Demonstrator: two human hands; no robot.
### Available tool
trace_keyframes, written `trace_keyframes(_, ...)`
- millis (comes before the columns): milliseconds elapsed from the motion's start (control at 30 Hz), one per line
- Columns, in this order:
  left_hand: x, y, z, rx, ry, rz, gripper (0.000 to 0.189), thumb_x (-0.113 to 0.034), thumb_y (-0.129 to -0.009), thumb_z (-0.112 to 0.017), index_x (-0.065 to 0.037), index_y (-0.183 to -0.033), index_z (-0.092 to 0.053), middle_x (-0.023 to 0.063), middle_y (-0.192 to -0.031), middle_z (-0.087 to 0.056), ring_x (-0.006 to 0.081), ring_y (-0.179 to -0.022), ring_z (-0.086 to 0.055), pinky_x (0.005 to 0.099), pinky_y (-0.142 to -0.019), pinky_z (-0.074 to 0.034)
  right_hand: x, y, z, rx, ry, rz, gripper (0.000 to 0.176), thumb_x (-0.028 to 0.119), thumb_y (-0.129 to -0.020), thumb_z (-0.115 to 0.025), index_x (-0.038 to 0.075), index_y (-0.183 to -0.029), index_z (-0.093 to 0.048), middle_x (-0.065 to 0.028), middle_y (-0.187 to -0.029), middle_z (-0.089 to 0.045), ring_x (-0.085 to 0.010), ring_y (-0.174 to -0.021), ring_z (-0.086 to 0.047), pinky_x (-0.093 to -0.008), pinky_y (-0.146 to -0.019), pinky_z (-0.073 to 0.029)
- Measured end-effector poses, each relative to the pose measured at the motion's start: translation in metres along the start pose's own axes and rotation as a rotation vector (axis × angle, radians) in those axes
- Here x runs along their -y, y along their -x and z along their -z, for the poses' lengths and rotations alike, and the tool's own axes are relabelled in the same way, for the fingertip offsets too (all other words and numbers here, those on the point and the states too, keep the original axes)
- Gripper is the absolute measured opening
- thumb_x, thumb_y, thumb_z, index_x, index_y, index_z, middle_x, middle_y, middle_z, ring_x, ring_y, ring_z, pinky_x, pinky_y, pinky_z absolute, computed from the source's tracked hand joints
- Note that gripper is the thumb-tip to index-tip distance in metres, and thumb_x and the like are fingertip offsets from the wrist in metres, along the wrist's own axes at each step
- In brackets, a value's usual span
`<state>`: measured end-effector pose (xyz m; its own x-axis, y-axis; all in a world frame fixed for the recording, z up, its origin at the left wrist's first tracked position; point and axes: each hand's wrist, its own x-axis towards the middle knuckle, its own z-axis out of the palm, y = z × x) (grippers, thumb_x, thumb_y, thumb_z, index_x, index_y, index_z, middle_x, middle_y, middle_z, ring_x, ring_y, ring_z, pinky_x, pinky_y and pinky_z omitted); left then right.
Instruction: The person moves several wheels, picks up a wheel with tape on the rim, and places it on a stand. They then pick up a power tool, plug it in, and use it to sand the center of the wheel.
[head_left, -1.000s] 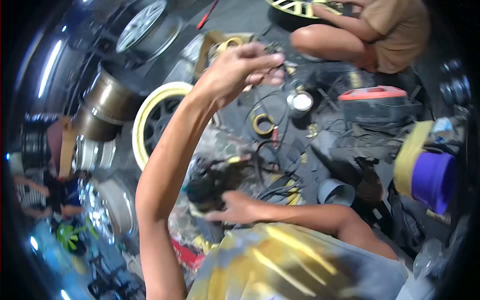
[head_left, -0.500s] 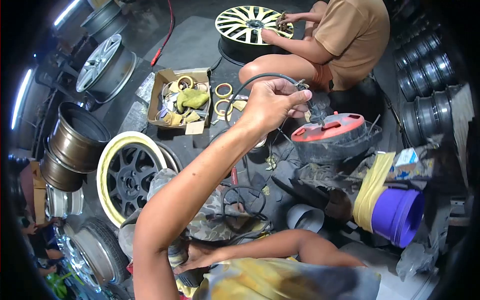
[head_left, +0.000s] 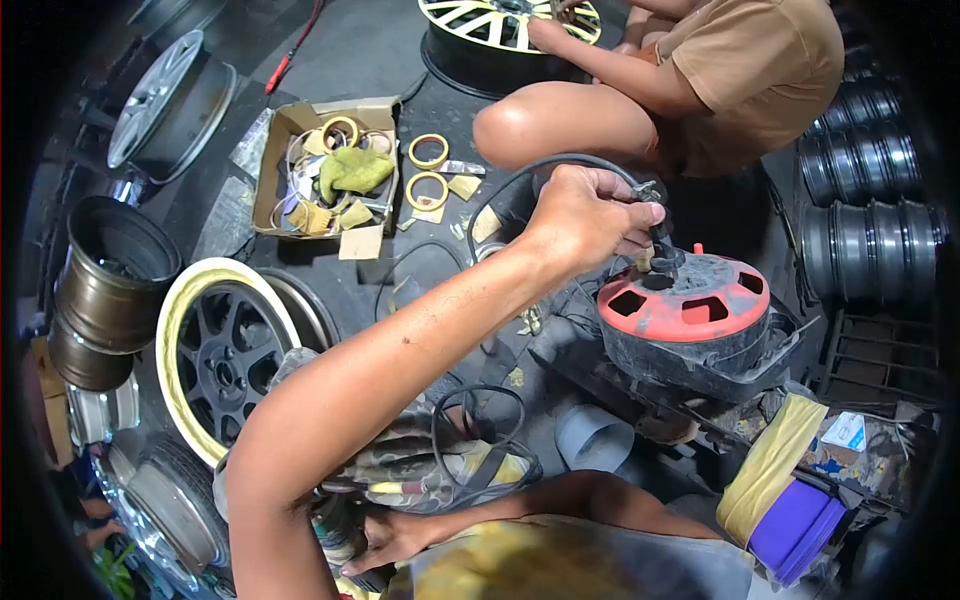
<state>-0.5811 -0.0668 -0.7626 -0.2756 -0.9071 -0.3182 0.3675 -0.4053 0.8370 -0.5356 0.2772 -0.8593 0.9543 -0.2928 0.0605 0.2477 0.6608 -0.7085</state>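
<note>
My left hand [head_left: 595, 220] is raised with thumb and fingers closed on a black power cord [head_left: 560, 158], close to its end. Right below the fingers, a black plug [head_left: 665, 262] sits at the top of a cord reel [head_left: 655, 320] with a red cover and a dark body. Whether the plug is seated in the reel cannot be made out. Down by my lap, my right hand [head_left: 395, 540] grips a round-bodied tool [head_left: 338, 530], partly hidden behind my left forearm. A loop of dark cord [head_left: 520, 415] lies near that tool.
A cardboard box [head_left: 268, 185] holds tape rolls and a yellow-green cloth. Across from me another person [head_left: 750, 80] works at a yellow-taped wheel rim [head_left: 470, 60]. More rims [head_left: 170, 370] stand at left; black rims [head_left: 870, 240] line the right. A purple bucket [head_left: 795, 530] lies lower right.
My view has shifted, so the reel shows more fully. My left hand, still closed on the cord, now has the plug at the top of the reel. My right hand stays on the tool.
</note>
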Motion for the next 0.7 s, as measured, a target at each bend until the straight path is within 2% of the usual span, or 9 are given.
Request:
trace_keyframes(33,-0.001,-0.001,-0.003,0.012,-0.012,0.017,0.024,-0.008,-0.086,-0.079,0.012,-0.096,-0.069,0.0150,-0.083,-0.072,0.0184,-0.073,-0.073,0.0300,-0.065,-0.062,0.015,-0.002,0.004,-0.013,-0.003,-0.004,0.059,0.040,-0.090,-0.077,-0.006,-0.118,-0.057,-0.0138,-0.106,-0.065,-0.0223,-0.097,-0.059,-0.0370,-0.084,-0.050)
trace_keyframes(100,0.002,-0.004,-0.008,0.005,0.002,0.034,0.021,-0.008,-0.086,-0.080,0.010,-0.092,-0.070,0.0135,-0.080,-0.072,0.0154,-0.068,-0.071,0.0279,-0.059,-0.060,0.040,-0.005,0.014,0.156,-0.097,-0.297,0.074,0.025,-0.090,-0.078,-0.001,-0.146,-0.037,-0.0129,-0.138,-0.054,-0.0243,-0.124,-0.049,-0.0370,-0.107,-0.040)
trace_keyframes(167,0.004,-0.004,-0.012,0.042,0.043,0.063,0.018,-0.008,-0.086,-0.079,0.008,-0.089,-0.070,0.0116,-0.077,-0.072,0.0121,-0.063,-0.069,0.0254,-0.054,-0.056,0.021,-0.006,0.012,0.159,-0.128,-0.252,0.072,0.022,-0.090,-0.078,-0.001,-0.145,-0.037,-0.0117,-0.137,-0.055,-0.0234,-0.124,-0.049,-0.0367,-0.107,-0.040)
trace_keyframes(200,0.003,-0.004,-0.011,0.084,-0.022,0.081,0.019,-0.010,-0.089,-0.078,0.007,-0.091,-0.069,0.0116,-0.087,-0.071,0.0165,-0.075,-0.072,0.0268,-0.069,-0.062,0.009,-0.005,0.011,0.170,-0.156,-0.202,0.070,0.019,-0.090,-0.077,-0.001,-0.145,-0.038,-0.0106,-0.135,-0.056,-0.0224,-0.124,-0.050,-0.0363,-0.107,-0.041)
trace_keyframes(233,0.001,-0.002,-0.012,0.088,-0.022,0.084,0.019,-0.010,-0.089,-0.078,0.007,-0.091,-0.069,0.0116,-0.087,-0.071,0.0165,-0.075,-0.072,0.0268,-0.069,-0.062,0.006,-0.005,0.009,0.166,-0.157,-0.199,0.070,0.019,-0.090,-0.077,-0.001,-0.145,-0.038,-0.0106,-0.135,-0.056,-0.0224,-0.124,-0.050,-0.0363,-0.107,-0.041)
trace_keyframes(333,0.002,-0.002,-0.014,0.051,-0.057,0.076,0.017,-0.009,-0.089,-0.077,0.006,-0.090,-0.068,0.0115,-0.085,-0.071,0.0165,-0.073,-0.072,0.0261,-0.066,-0.061,-0.001,-0.004,0.008,0.103,-0.194,-0.069,0.068,0.020,-0.091,-0.077,-0.001,-0.144,-0.039,-0.0091,-0.132,-0.056,-0.0207,-0.120,-0.050,-0.0359,-0.104,-0.043)
trace_keyframes(400,0.009,-0.006,-0.016,0.007,0.007,0.010,0.019,-0.009,-0.085,-0.080,0.006,-0.079,-0.071,0.0099,-0.069,-0.071,0.0106,-0.057,-0.066,0.0254,-0.051,-0.053,-0.005,-0.003,0.009,0.132,-0.186,-0.060,0.068,0.021,-0.091,-0.077,-0.001,-0.143,-0.039,-0.0076,-0.130,-0.056,-0.0190,-0.115,-0.050,-0.0336,-0.092,-0.047)
trace_keyframes(533,0.009,-0.005,-0.022,-0.011,-0.026,-0.022,0.021,-0.009,-0.084,-0.081,0.007,-0.075,-0.071,0.0102,-0.067,-0.070,0.0110,-0.056,-0.066,0.0264,-0.052,-0.053,-0.032,-0.002,0.009,0.174,-0.034,-0.113,0.067,0.022,-0.091,-0.077,-0.001,-0.142,-0.041,-0.0055,-0.124,-0.057,-0.0169,-0.101,-0.052,-0.0308,-0.074,-0.047)
trace_keyframes(700,0.012,-0.004,-0.027,-0.036,-0.164,-0.119,0.025,-0.012,-0.084,-0.081,0.006,-0.072,-0.069,0.0109,-0.066,-0.070,0.0119,-0.057,-0.067,0.0276,-0.052,-0.055,-0.005,-0.002,0.000,-0.063,-0.092,0.111,0.053,0.025,-0.090,-0.078,-0.003,-0.127,-0.052,-0.0004,-0.100,-0.057,-0.0104,-0.079,-0.046,-0.0295,-0.060,-0.038)
